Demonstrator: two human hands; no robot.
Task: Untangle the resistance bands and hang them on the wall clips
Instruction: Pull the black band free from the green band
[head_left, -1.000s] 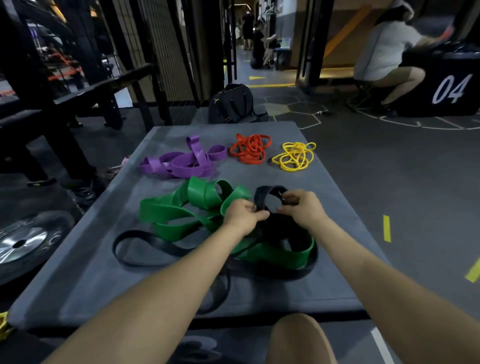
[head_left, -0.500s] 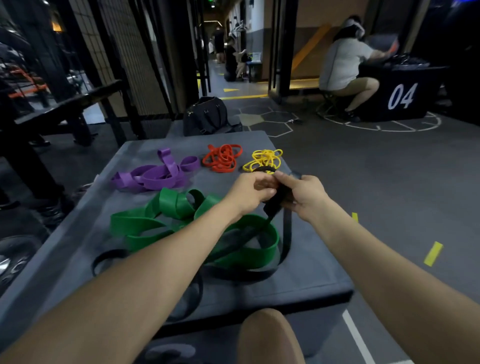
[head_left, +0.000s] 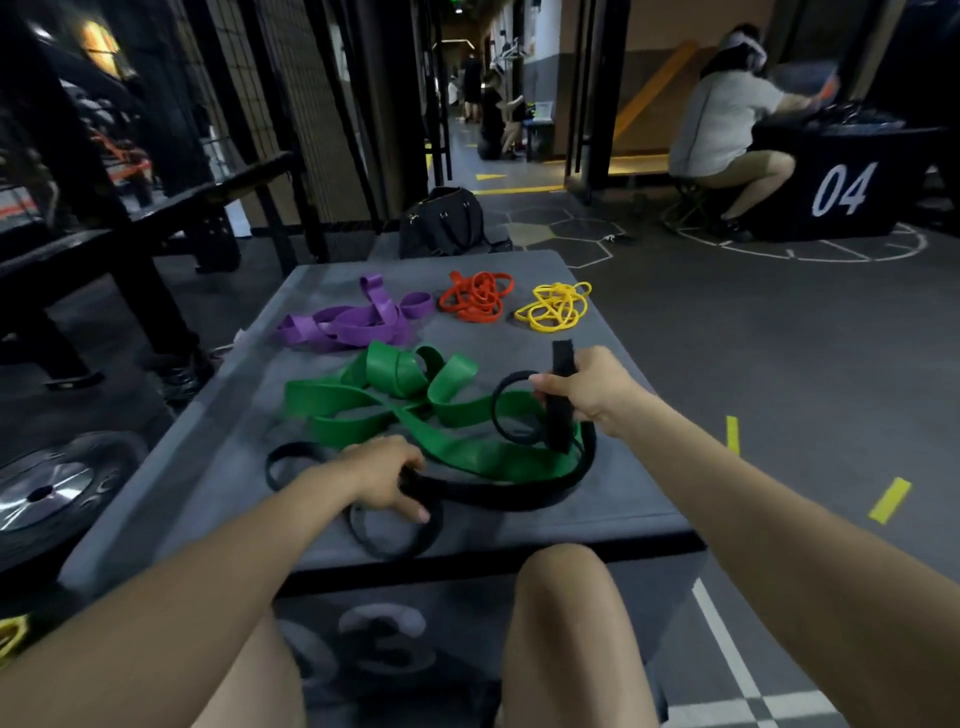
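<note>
A black band (head_left: 498, 492) lies looped under and around a wide green band (head_left: 395, 400) on the grey padded box (head_left: 613, 499). My right hand (head_left: 587, 387) grips a raised fold of the black band above the box's right side. Nearer the front edge, my left hand (head_left: 382, 475) holds another stretch of that same black band down near the pad. Further back lie a purple band (head_left: 358, 319), an orange band (head_left: 475, 296) and a yellow band (head_left: 556, 306), each in its own heap. No wall clips show in view.
A black bag (head_left: 444, 221) sits on the floor behind the box. A weight plate (head_left: 52, 493) lies at the left, beside a dark bench frame (head_left: 130, 228). A seated person (head_left: 727, 135) works at a black box marked 04 (head_left: 841, 187) far right.
My hands have parted: the left dropped toward the front of the box along the black band, while the right keeps the raised fold. The black band now stretches between them.
</note>
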